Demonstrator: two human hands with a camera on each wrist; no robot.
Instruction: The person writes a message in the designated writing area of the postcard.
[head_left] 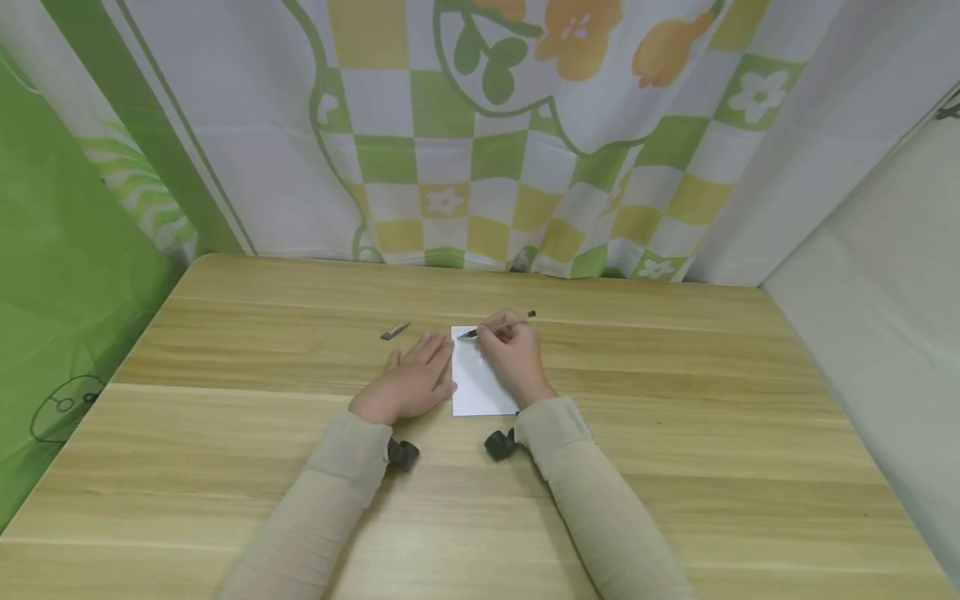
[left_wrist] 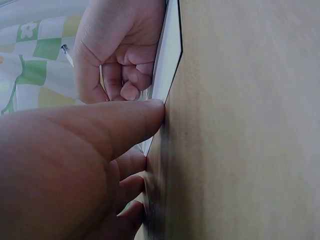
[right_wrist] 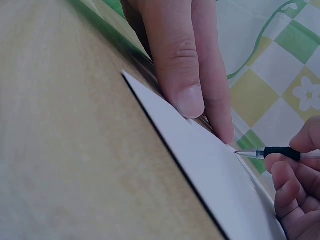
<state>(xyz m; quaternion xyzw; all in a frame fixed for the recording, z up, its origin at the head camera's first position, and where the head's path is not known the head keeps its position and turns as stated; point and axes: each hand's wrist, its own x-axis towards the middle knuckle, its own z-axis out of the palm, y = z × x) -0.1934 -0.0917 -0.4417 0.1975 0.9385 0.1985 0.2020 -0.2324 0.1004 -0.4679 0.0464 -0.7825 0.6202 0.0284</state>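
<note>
A white sheet of paper (head_left: 474,385) lies on the wooden table, its surface blank where it shows. My right hand (head_left: 517,354) rests over its right side and pinches a pen (right_wrist: 282,153) with a black grip. In the right wrist view the pen's tip meets the paper near its far left corner. My left hand (head_left: 408,383) lies flat with straight fingers at the paper's left edge. Its thumb (left_wrist: 145,117) presses on that edge in the left wrist view. Beyond the left fingertips lies a pen cap (head_left: 395,331), apart from the hand.
The wooden table (head_left: 675,433) stretches out on all sides of the paper. A patterned curtain (head_left: 442,167) hangs along its back edge, with green cloth (head_left: 67,250) at the left. Black wrist devices (head_left: 500,444) stick out below both sleeves.
</note>
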